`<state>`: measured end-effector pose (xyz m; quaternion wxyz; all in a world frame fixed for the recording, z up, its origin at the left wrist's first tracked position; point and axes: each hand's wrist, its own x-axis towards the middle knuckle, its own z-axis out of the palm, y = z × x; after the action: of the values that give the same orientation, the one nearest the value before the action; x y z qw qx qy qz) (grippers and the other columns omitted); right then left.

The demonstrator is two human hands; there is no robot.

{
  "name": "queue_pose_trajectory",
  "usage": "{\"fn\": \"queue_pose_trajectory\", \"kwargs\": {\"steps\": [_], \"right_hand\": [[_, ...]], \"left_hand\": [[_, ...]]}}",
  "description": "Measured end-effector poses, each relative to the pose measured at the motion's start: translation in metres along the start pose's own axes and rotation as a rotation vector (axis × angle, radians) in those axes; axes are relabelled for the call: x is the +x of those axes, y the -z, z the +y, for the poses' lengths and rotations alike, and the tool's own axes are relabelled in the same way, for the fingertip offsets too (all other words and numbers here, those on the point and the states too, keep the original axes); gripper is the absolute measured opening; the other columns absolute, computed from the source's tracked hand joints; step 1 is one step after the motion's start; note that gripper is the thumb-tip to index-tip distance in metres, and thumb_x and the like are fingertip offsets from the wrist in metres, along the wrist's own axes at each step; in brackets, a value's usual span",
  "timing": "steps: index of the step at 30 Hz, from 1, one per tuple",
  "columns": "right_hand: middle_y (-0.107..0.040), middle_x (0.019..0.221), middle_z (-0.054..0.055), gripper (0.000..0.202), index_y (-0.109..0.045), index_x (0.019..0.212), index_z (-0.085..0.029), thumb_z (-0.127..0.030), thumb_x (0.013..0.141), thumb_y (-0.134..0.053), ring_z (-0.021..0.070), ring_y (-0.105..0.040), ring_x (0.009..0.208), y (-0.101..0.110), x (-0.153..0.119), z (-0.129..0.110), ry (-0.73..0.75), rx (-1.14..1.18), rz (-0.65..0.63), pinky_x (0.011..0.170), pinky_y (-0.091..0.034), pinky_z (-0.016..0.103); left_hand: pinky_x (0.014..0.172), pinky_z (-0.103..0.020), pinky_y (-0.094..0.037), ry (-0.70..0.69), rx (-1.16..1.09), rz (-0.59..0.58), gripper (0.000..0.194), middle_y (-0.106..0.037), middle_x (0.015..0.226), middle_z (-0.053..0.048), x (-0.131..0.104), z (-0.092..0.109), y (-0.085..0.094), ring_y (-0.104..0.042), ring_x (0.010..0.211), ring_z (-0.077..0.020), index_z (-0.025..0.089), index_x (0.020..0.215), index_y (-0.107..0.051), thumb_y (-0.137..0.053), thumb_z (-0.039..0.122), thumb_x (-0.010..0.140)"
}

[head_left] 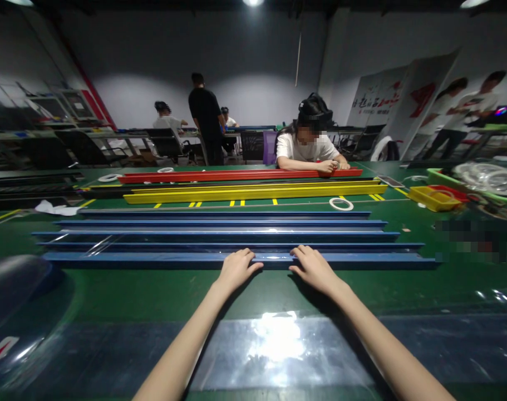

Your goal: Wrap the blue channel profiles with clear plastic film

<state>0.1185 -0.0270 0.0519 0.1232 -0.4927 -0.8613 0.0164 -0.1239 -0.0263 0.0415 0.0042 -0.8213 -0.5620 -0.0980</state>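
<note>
Tbl (132,295) — L hand (235,268), R hand (315,268) on blue channel (370,262)

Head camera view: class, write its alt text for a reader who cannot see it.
A person's left hand and right hand touch the nearest of several long blue strips on a green table. Beyond lie yellow strips and a red strip; opposite, someone in white leans forward.

Two bare forearms reach forward, converging toward the hands; left hand (237,269) and right hand (314,268) level, palms down, apart, fingers slightly bent
</note>
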Motion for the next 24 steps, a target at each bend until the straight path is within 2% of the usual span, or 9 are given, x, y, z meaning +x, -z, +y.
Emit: {"fn": "queue_pose_trajectory", "kwargs": {"steps": [4, 7, 15, 20, 24], "right_hand": [[-0.059, 0.101, 0.009, 0.02, -0.055, 0.1, -0.018, -0.029, 0.083, -0.055, 0.0218, -0.051, 0.095, -0.014, 0.025, -0.037, 0.054, 0.001, 0.015, 0.078, -0.037, 0.031], [-0.06, 0.096, 0.008, 0.013, -0.055, 0.094, -0.018, -0.025, 0.083, -0.054, 0.0211, -0.052, 0.092, -0.025, 0.035, -0.05, 0.052, 0.005, 0.01, 0.076, -0.037, 0.029], [-0.059, 0.092, 0.009, 0.008, -0.054, 0.089, -0.017, -0.017, 0.085, -0.047, 0.0204, -0.052, 0.086, -0.037, 0.034, -0.054, 0.026, -0.08, 0.046, 0.07, -0.034, 0.029], [-0.058, 0.091, 0.008, 0.007, -0.053, 0.086, -0.017, -0.017, 0.085, -0.046, 0.0198, -0.051, 0.084, -0.038, 0.032, -0.054, 0.014, -0.087, 0.056, 0.07, -0.033, 0.029], [-0.059, 0.09, 0.007, 0.007, -0.053, 0.085, -0.018, -0.018, 0.085, -0.046, 0.0187, -0.052, 0.083, -0.036, 0.033, -0.053, 0.012, -0.09, 0.04, 0.068, -0.033, 0.028]], "left_hand": [[0.077, -0.03, -0.043, -0.004, -0.012, 0.011, 0.035, -0.063, 0.097, -0.006, -0.001, 0.0, -0.002, -0.058, 0.092, -0.0209, 0.019, 0.09, -0.063, -0.044, 0.049, 0.086], [0.078, -0.031, -0.043, -0.004, -0.014, 0.005, 0.034, -0.063, 0.095, -0.007, -0.001, -0.001, -0.003, -0.058, 0.091, -0.0213, 0.018, 0.089, -0.062, -0.047, 0.048, 0.085], [0.079, -0.026, -0.042, -0.021, -0.301, 0.084, 0.022, -0.061, 0.095, -0.003, -0.006, -0.016, 0.002, -0.056, 0.091, -0.0158, 0.018, 0.093, -0.056, -0.055, 0.037, 0.083], [0.084, -0.031, -0.038, 0.011, -0.131, 0.146, 0.025, -0.061, 0.099, -0.004, -0.023, -0.036, 0.006, -0.053, 0.095, -0.0189, 0.018, 0.097, -0.056, -0.053, 0.04, 0.084], [0.085, -0.033, -0.036, 0.043, -0.003, 0.149, 0.029, -0.061, 0.1, -0.005, -0.034, -0.055, 0.006, -0.052, 0.096, -0.0208, 0.019, 0.099, -0.057, -0.05, 0.044, 0.085]]}}
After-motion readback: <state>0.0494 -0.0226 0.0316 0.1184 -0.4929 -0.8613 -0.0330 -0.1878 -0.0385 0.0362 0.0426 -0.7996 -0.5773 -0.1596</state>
